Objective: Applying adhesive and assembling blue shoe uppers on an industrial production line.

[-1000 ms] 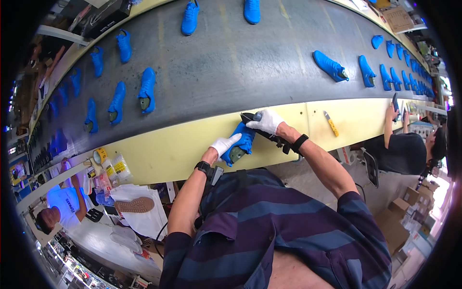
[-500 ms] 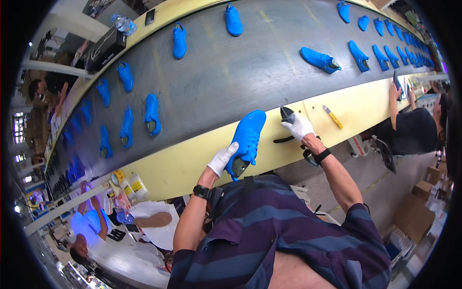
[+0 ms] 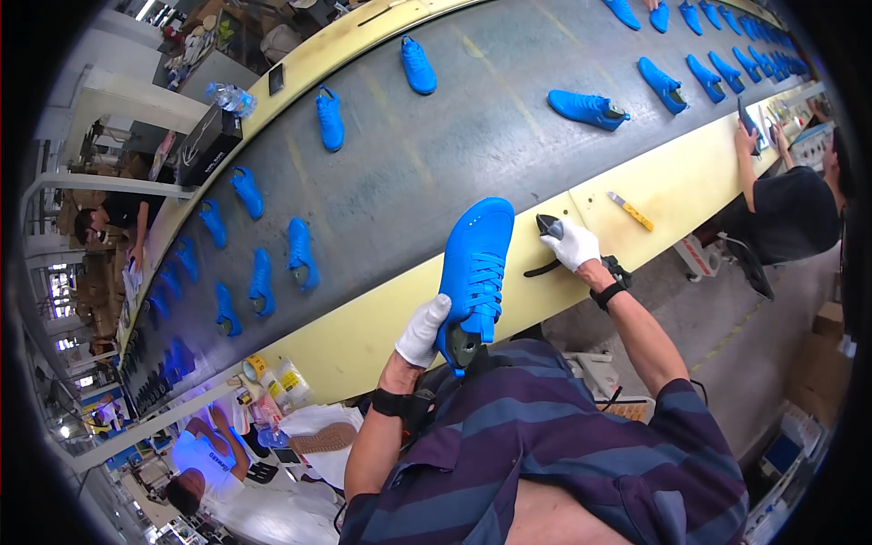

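A blue lace-up shoe [image 3: 479, 259] is in my left hand [image 3: 423, 332], toe pointing away from me. The white-gloved fingers wrap round its heel end, where a dark greenish insert shows in the opening. To the right, above the cream table ledge [image 3: 400, 313], my gloved right hand [image 3: 574, 245] is closed on a dark, pointed object [image 3: 549, 224]. Its kind is not clear, as the fingers cover most of it. Beside that hand lies a dark curved strip [image 3: 543, 269]. A yellow cutter knife [image 3: 631, 212] rests on the ledge further right.
Several blue shoes, such as one [image 3: 589, 109], stand along the dark conveyor belt [image 3: 436, 163] beyond the ledge. A phone [image 3: 276, 79], a water bottle [image 3: 231, 98] and a black box [image 3: 209, 143] are on the far left side. Co-workers sit at both ends.
My left hand has turned the shoe slightly, its toe now higher and nearer to view. My right hand has shifted a little right with the dark object. The view has tilted.
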`<action>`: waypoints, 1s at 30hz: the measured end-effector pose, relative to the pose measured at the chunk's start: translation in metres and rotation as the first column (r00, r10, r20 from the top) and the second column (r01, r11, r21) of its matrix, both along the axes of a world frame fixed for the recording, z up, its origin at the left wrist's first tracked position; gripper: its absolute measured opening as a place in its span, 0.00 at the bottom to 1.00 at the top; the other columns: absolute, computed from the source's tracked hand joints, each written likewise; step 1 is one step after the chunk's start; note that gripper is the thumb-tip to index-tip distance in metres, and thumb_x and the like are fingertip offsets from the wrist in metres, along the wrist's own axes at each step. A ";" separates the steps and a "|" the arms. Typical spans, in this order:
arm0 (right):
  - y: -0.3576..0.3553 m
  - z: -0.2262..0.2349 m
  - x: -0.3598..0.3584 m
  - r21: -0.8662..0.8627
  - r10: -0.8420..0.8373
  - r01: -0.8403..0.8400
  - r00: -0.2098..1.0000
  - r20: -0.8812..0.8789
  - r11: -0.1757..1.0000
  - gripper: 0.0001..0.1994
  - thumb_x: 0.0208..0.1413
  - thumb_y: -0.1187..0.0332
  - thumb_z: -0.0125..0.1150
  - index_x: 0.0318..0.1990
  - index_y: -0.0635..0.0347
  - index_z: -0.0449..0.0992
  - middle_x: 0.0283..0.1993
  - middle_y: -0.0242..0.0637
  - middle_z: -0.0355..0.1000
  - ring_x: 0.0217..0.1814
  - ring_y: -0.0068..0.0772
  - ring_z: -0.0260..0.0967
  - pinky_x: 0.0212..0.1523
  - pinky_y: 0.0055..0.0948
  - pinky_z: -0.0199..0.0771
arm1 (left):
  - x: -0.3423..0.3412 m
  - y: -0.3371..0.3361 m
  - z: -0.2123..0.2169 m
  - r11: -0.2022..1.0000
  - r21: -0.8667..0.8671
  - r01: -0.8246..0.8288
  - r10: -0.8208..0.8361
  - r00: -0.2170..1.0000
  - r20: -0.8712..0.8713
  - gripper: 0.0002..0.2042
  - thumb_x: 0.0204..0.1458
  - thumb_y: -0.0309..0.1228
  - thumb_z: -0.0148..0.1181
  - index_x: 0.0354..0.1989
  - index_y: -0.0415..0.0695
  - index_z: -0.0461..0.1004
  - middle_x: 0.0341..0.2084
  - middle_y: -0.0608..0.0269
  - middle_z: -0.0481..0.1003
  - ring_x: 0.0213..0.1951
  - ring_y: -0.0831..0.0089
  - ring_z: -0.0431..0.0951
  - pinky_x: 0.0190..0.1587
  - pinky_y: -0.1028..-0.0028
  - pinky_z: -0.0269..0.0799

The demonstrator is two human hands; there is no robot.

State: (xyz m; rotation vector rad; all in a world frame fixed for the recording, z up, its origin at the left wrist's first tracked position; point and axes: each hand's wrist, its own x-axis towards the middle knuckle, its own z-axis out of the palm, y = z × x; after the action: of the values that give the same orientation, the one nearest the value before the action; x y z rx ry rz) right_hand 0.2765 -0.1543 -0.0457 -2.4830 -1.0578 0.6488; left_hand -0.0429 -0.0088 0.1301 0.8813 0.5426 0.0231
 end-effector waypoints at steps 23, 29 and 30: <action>0.076 0.037 -0.085 -0.051 0.399 -0.418 0.892 -0.213 0.907 0.23 0.55 0.45 0.71 0.39 0.57 0.80 0.33 0.49 0.82 0.38 0.55 0.81 0.42 0.46 0.80 | -0.005 0.033 -0.160 0.954 -0.049 0.297 -0.246 0.678 -0.693 0.46 0.52 0.73 0.60 0.56 0.36 0.81 0.41 0.54 0.84 0.36 0.68 0.85 0.35 0.68 0.81; 0.074 0.036 -0.073 -0.154 0.355 -0.381 0.919 -0.169 0.912 0.23 0.56 0.46 0.72 0.38 0.58 0.79 0.33 0.48 0.82 0.38 0.54 0.81 0.41 0.46 0.79 | -0.011 0.030 -0.167 0.979 0.090 0.183 -0.076 0.738 -0.671 0.46 0.49 0.72 0.64 0.52 0.32 0.82 0.36 0.51 0.85 0.30 0.66 0.84 0.40 0.63 0.81; 0.074 0.047 -0.075 -0.191 0.341 -0.381 0.916 -0.210 0.905 0.23 0.56 0.46 0.72 0.38 0.59 0.78 0.33 0.48 0.81 0.38 0.54 0.81 0.41 0.46 0.79 | -0.015 0.031 -0.177 0.981 0.061 0.187 -0.099 0.736 -0.670 0.47 0.49 0.72 0.65 0.53 0.31 0.82 0.37 0.51 0.85 0.32 0.67 0.84 0.41 0.64 0.81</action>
State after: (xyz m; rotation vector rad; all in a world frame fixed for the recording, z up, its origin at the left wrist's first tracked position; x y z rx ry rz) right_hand 0.2017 -0.0803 0.0011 -2.3730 -1.4651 1.1348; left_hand -0.0578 0.0222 -0.0466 1.0492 1.1557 -0.4250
